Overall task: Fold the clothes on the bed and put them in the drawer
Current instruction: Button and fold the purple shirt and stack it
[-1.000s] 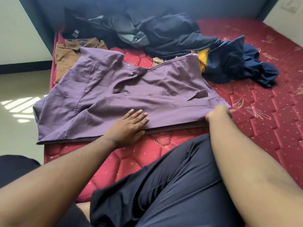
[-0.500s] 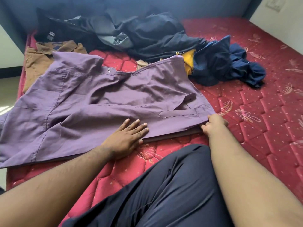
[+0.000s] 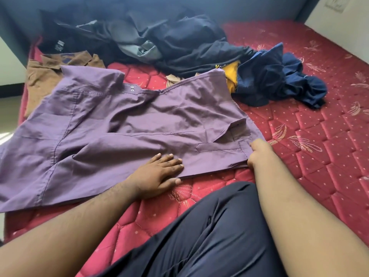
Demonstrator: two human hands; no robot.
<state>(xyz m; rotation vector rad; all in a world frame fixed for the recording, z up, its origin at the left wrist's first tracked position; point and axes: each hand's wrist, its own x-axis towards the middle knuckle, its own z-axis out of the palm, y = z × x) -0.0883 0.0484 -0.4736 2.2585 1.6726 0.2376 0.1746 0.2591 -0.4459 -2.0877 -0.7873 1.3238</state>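
Note:
A purple shirt (image 3: pixel 119 124) lies spread across the red quilted mattress (image 3: pixel 319 152), its collar toward the far side. My left hand (image 3: pixel 157 172) presses flat on the shirt's near hem, fingers straight. My right hand (image 3: pixel 257 152) grips the shirt's near right corner, by the cuff, with its fingers curled under the cloth. Behind the shirt lie a brown shirt (image 3: pixel 46 76), a heap of black and grey clothes (image 3: pixel 169 43), a yellow garment (image 3: pixel 232 74) and a crumpled navy garment (image 3: pixel 279 82).
My leg in dark trousers (image 3: pixel 199 236) rests on the mattress in the near middle. A blue wall (image 3: pixel 179 7) runs behind the bed and a white wall (image 3: pixel 343 23) at the right. The floor (image 3: pixel 8 108) shows past the bed's left edge.
My left hand has slid slightly right along the hem. The right hand keeps hold of the corner. The view has shifted, so the shirt sits lower left in the frame.

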